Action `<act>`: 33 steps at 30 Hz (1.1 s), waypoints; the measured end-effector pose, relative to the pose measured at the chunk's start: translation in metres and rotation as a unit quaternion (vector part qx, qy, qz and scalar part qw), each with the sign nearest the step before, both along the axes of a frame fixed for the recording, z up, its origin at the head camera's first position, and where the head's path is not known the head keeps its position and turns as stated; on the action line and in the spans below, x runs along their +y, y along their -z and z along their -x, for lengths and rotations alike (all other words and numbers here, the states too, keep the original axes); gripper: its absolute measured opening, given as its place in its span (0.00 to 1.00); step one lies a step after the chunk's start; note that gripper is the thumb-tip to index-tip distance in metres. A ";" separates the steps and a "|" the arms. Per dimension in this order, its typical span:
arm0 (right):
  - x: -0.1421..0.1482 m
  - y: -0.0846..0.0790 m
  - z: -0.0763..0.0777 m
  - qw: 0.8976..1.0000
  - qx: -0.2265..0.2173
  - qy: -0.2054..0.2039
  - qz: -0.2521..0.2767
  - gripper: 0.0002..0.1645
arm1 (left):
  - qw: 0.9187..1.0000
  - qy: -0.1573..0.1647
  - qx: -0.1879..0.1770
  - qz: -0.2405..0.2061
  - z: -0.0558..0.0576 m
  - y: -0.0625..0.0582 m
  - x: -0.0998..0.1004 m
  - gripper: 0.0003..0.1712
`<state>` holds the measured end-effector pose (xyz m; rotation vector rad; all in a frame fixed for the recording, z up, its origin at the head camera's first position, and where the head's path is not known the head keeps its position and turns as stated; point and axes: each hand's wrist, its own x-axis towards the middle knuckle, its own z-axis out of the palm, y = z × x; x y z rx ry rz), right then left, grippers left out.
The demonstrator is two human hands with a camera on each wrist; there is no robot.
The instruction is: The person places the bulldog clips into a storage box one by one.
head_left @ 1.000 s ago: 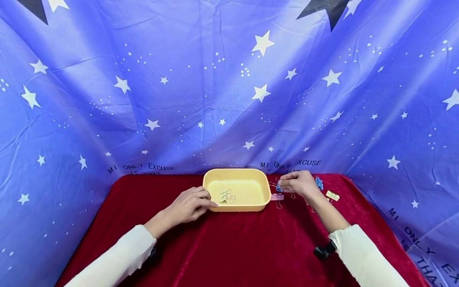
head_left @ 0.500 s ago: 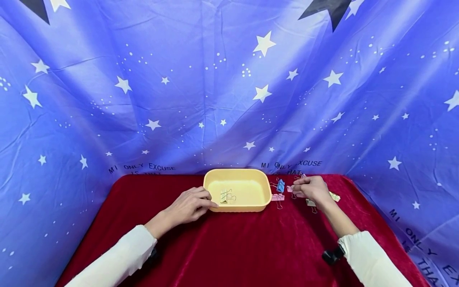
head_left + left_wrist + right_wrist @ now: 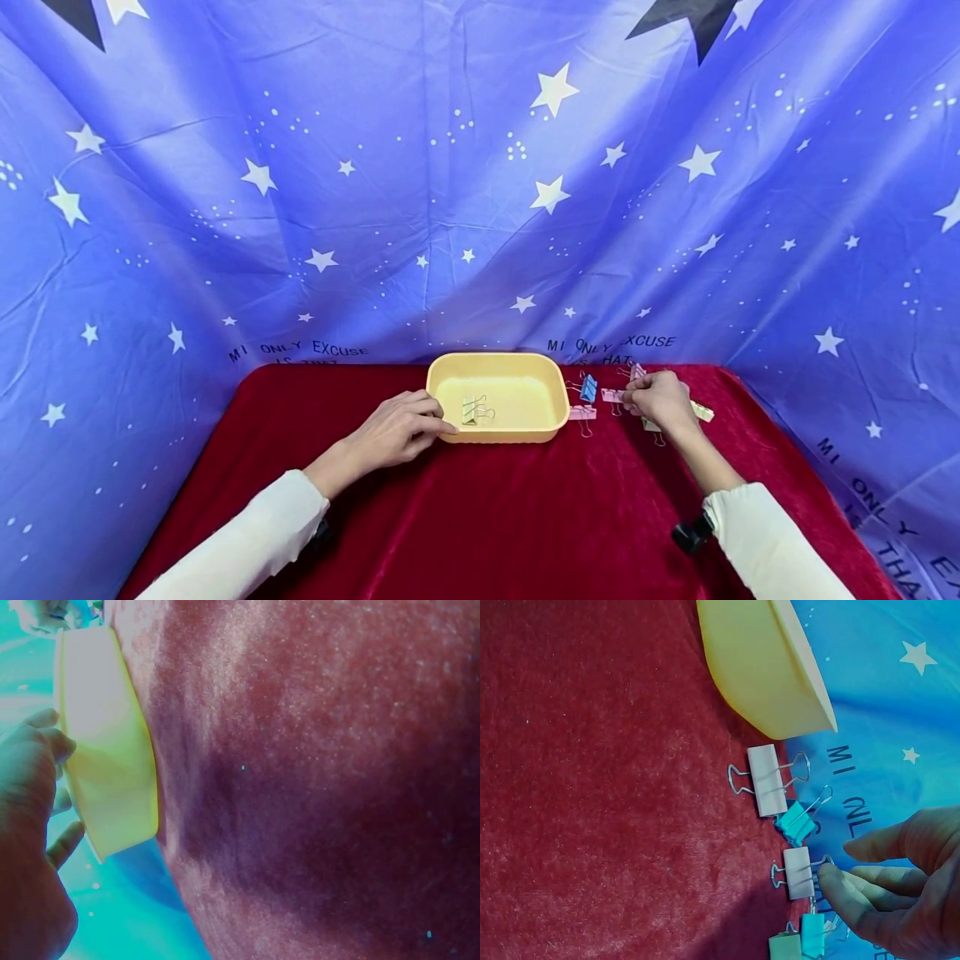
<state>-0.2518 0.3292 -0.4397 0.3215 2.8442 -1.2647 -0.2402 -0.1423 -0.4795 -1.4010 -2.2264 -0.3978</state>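
My left hand [image 3: 399, 427] holds the left front rim of a yellow plastic box [image 3: 536, 435], fingers bent over the edge in the left wrist view. Inside the box lies a pale yellow binder clip [image 3: 470, 410]. My right hand [image 3: 663, 403] is beside a small pink binder clip [image 3: 799, 874]; a fingertip meets or nearly meets its wire handle, while thumb and fingers stand apart. Between that clip and the box are a blue binder clip [image 3: 588, 387] and a larger pink binder clip [image 3: 582, 412]. The right hand partly hides the clips behind it.
Farther right lie a pale yellow-green binder clip [image 3: 651, 425], another yellow clip [image 3: 703, 412], and a pink clip [image 3: 637, 372] near the back edge. Red velvet cloth [image 3: 480, 525] covers the table. A blue star-printed curtain [image 3: 390, 208] hangs close behind it.
My right hand has moved right, from the blue clip to the small pink clip, uncovering the blue one. It shifts only slightly since half a second ago. The left hand stays on the rim.
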 end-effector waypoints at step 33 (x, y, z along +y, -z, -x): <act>0.000 0.016 0.016 0.981 -0.037 0.056 0.182 0.16 | 1.000 -0.001 -0.001 0.005 0.000 0.002 0.001 0.20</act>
